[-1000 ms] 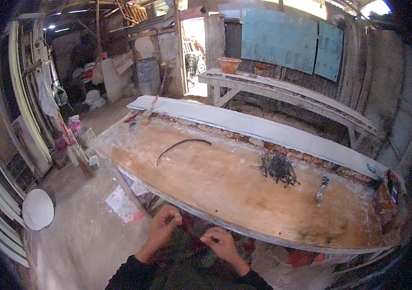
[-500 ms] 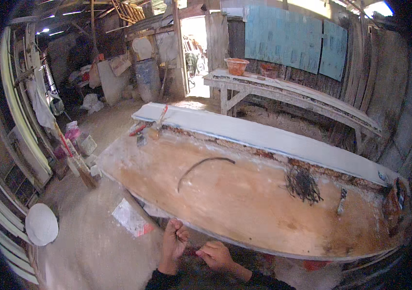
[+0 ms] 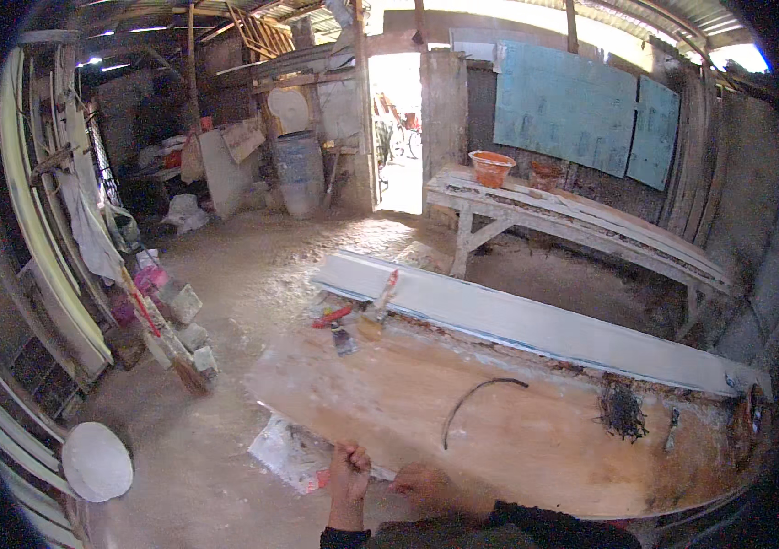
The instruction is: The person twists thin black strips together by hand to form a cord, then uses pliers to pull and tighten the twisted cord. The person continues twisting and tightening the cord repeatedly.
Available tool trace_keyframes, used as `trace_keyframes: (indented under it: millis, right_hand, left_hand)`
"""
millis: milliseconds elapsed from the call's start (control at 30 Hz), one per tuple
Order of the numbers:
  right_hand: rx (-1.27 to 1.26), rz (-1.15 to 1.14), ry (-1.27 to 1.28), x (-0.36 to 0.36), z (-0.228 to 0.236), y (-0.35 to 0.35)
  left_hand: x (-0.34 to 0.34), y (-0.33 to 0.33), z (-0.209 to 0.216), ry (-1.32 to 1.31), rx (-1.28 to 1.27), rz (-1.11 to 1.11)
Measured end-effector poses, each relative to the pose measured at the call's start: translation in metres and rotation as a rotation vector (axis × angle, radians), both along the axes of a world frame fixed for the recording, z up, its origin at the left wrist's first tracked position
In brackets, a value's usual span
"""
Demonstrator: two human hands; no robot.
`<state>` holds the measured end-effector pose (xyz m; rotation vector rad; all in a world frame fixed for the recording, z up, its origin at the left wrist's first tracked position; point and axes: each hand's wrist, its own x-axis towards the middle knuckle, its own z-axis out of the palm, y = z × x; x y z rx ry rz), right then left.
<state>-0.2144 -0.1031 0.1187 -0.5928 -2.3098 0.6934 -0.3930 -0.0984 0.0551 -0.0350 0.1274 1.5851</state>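
My left hand (image 3: 349, 471) is closed in a fist, held upright by the near edge of the long wooden tabletop (image 3: 380, 375). Anything inside its fingers is hidden. Just right of it, my right hand (image 3: 428, 487) is curled with its fingertips together, slightly blurred; what it holds, if anything, cannot be made out. On the tabletop lie a curved dark strip (image 3: 472, 398), a bundle of black strands (image 3: 623, 412) and a small whitish tool (image 3: 672, 430). At its far left corner are a brush (image 3: 378, 311) and a red-handled scraper (image 3: 338, 331).
A long white moulding (image 3: 536, 316) runs along the tabletop's far side. Behind it stands a bench (image 3: 581, 212) with an orange basin (image 3: 492, 168). A white round basin (image 3: 96, 462), a paper sack (image 3: 289, 453) and a broom (image 3: 183, 371) are at left. A blue barrel (image 3: 299, 174) stands near the doorway.
The view has shifted, so the tabletop and its things sit lower and farther right. Both hands stay close together by the near edge, the left still in a fist.
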Motion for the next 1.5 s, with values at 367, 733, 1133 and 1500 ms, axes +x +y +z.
trace_keyframes:
  millis: [367, 733, 1133, 1500]
  right_hand:
    - [-0.238, -0.510, -0.336, 0.129, -0.009, 0.019]
    - [0.187, -1.738, -0.364, 0.332, -0.088, 0.033]
    - [0.362, -1.285, 0.015, -0.033, -0.070, 0.248]
    - [-0.369, 0.249, -0.271, -0.396, -0.078, 0.256]
  left_hand:
    - [0.003, -0.042, 0.055, 0.708, -0.212, -0.252]
    - [-0.144, -0.089, 0.008, 0.840, -0.494, 0.222]
    - [-0.315, -0.045, 0.023, 0.559, -0.731, 0.541]
    - [-0.434, 0.065, 0.035, 0.656, -0.659, 0.395]
